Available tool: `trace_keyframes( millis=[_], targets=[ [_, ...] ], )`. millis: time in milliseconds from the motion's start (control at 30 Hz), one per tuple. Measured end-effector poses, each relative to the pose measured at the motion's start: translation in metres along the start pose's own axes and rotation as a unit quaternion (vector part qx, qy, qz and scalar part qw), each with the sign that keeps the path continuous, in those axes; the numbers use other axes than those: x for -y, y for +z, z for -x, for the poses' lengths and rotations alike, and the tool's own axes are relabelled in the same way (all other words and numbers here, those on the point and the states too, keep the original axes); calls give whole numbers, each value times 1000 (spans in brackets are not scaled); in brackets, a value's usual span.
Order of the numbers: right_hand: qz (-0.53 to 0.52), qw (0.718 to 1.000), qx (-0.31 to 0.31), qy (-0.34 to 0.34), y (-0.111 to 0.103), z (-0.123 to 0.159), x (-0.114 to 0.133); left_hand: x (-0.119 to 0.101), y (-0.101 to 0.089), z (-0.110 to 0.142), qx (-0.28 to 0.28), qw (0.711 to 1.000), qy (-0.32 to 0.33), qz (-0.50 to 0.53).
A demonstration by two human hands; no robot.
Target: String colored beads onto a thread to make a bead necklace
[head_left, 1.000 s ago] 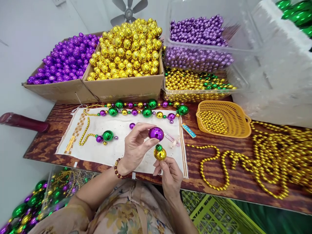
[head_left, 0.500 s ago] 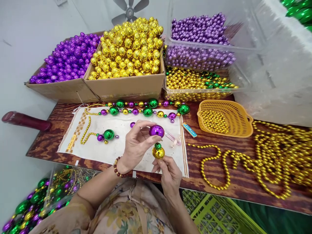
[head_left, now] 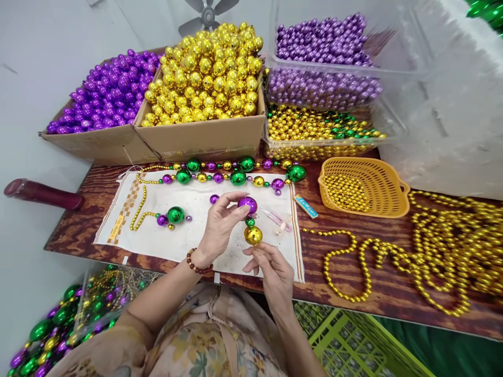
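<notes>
My left hand (head_left: 218, 228) pinches a shiny purple bead (head_left: 247, 205) between thumb and fingers above a white cloth (head_left: 231, 256). Under it hang a small green bead (head_left: 250, 222) and a larger gold bead (head_left: 253, 235), in one line. The fingertips of my right hand (head_left: 275, 269) are closed at the gold bead's lower edge; any thread there is too fine to see. Pink snips (head_left: 277, 219) and a loose purple bead (head_left: 214, 199) lie on the cloth. Left of my hands rests a short piece with a green bead (head_left: 175, 214) and gold bead chain (head_left: 137, 214).
A finished-looking bead strand (head_left: 238, 178) lies along the cloth's top. Behind stand boxes of purple beads (head_left: 113, 89) and gold beads (head_left: 204, 78), and clear bins (head_left: 326, 141). An orange basket (head_left: 389, 188), gold chains (head_left: 444, 262) and a dark red bottle (head_left: 43, 196) flank the cloth.
Both hands' beads have shifted slightly up and left. The purple bead now sits closer above the green one, and my right fingertips have slid lower on the gold bead.
</notes>
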State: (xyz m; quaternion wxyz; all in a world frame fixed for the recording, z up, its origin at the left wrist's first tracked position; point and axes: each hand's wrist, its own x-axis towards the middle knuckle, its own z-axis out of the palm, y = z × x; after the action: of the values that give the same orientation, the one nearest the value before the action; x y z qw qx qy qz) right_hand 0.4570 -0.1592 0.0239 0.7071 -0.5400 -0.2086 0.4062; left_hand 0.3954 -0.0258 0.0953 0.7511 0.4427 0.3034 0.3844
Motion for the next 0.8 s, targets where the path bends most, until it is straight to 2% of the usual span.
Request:
trace_keyframes(
  millis=[133, 200, 367, 433, 567, 667, 733, 767, 800],
  targets=[
    [-10, 997, -77, 11, -4, -2, -9, 8, 1, 2, 14, 999, -41, -15],
    [-13, 996, -91, 12, -5, -4, -13, 14, 2, 2, 10, 999, -42, -21],
    [-23, 997, -57, 40, -12, -6, -18, 24, 2, 0, 27, 997, -55, -45],
    [-13, 998, -52, 26, -18, -7, -18, 25, 1, -1, 52, 995, -61, -55],
    [5, 997, -64, -33, -31, -13, -16, 20, -2, -12, 111, 990, -24, -86],
    [14, 995, -74, -68, -42, -19, -13, 9, 9, -47, 133, 981, 2, -139],
    [14, 994, -74, -83, -48, -22, -10, 1, 30, -88, 138, 963, 68, -221],
    [15, 993, -73, -89, -50, -22, -9, -3, 44, -112, 142, 941, 123, -283],
    [16, 993, -70, -95, -53, -23, -7, -6, 60, -138, 157, 904, 177, -357]
  ],
)
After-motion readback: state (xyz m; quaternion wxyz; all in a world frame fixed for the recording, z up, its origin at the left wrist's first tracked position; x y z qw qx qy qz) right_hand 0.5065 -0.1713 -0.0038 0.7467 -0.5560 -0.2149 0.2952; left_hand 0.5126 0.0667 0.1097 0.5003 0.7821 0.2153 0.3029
